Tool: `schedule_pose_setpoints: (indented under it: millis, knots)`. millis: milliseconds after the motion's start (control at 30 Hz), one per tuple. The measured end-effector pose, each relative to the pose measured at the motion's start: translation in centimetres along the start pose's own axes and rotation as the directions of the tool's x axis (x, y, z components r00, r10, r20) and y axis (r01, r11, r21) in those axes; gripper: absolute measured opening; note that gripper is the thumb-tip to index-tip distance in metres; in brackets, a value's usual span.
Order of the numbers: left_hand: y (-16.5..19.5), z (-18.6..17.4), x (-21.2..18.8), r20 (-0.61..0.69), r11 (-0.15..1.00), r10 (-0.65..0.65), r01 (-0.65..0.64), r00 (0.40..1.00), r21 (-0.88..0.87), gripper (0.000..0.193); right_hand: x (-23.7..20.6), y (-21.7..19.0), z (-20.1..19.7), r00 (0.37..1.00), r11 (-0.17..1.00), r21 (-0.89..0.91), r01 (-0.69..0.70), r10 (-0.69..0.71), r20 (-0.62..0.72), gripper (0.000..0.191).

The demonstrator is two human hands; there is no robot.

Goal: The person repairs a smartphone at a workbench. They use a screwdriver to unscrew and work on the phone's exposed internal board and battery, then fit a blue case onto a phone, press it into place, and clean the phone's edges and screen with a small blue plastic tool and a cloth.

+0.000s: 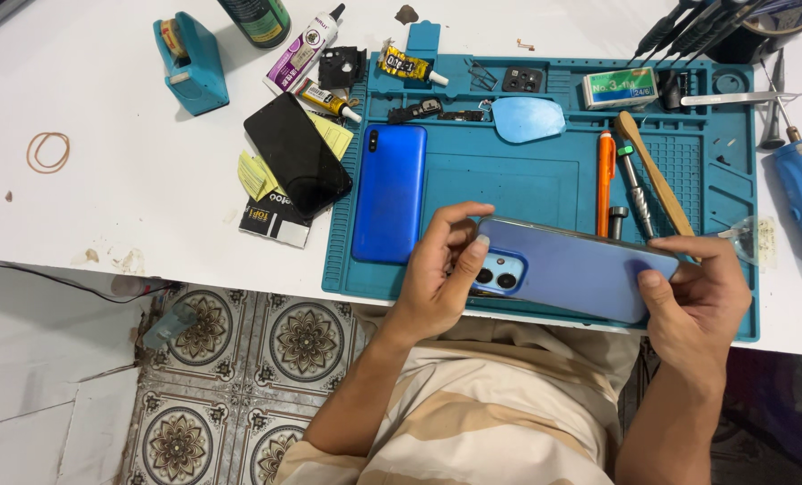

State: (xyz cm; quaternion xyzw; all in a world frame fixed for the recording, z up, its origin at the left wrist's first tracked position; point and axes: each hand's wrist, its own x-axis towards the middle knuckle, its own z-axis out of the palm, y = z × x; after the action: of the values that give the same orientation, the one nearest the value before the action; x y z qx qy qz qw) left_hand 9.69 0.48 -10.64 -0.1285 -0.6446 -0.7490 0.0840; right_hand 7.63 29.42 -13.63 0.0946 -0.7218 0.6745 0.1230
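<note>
- Firmly, both hands hold one phone [570, 269] back side up over the near edge of the blue mat [509, 184]; the left hand [437, 274] curls its fingers [469, 260] around the camera end, thumb on top beside the lenses.
- At the other end, the right hand [702, 292] clamps the phone's corner, thumb pressed flat on the back, fingers wrapped under.
- Just left of the left hand, a second blue phone [389, 192] lies face down on the mat, apart from the held one.
- Beyond the hands, an orange pen [605, 180], a screwdriver [633, 184] and a wooden stick [654, 175] lie side by side on the mat.
- Along the mat's far edge, shallow tray slots hold small parts: a black camera module [522, 79], a green staple box [620, 87], a glue tube [410, 66] and a blue oval pad [527, 119].
- Off the mat to the left, a black phone [297, 153] rests on yellow papers [259, 172], near a teal tape dispenser [190, 63] and a rubber band [48, 151] on the white table [104, 207].
- At the far right corner, a dark cup [742, 40] holds several tools upright.
</note>
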Motion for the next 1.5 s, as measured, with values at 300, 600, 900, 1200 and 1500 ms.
schedule_pose_setpoints:
  millis: [300, 600, 900, 1200, 1500]
  knots:
    - [-0.6, -0.1, 0.2, -0.075, 0.987, -0.017, 0.005, 0.997, -0.158, 0.037, 0.8, -1.9, 1.2, 0.995, 0.995, 0.093, 0.026, -0.035, 0.091, 0.039]
    - [-1.8, -0.6, 0.0, -0.165, 0.977, 0.052, -0.084, 0.985, -0.196, 0.044, 0.7, -0.5, 0.8, 0.991, 0.966, 0.256, -0.029, -0.006, 0.135, 0.035]
    - [-1.6, -1.2, -0.7, -0.034, 0.953, 0.009, -0.019, 0.999, -0.301, 0.053, 0.4, 1.0, -0.9, 0.974, 0.925, 0.374, -0.064, -0.024, 0.226, 0.017]
    - [-0.4, -1.5, -1.0, 0.098, 0.976, -0.043, 0.063, 0.994, -0.208, 0.062, 0.0, 0.8, -1.1, 0.958, 0.987, 0.154, -0.054, 0.007, 0.287, 0.020]
    - [-0.8, -1.9, -0.8, 0.122, 0.996, 0.011, -0.022, 0.992, 0.084, 0.037, -0.2, 1.1, -0.5, 0.991, 0.973, 0.233, -0.007, -0.025, 0.134, 0.033]
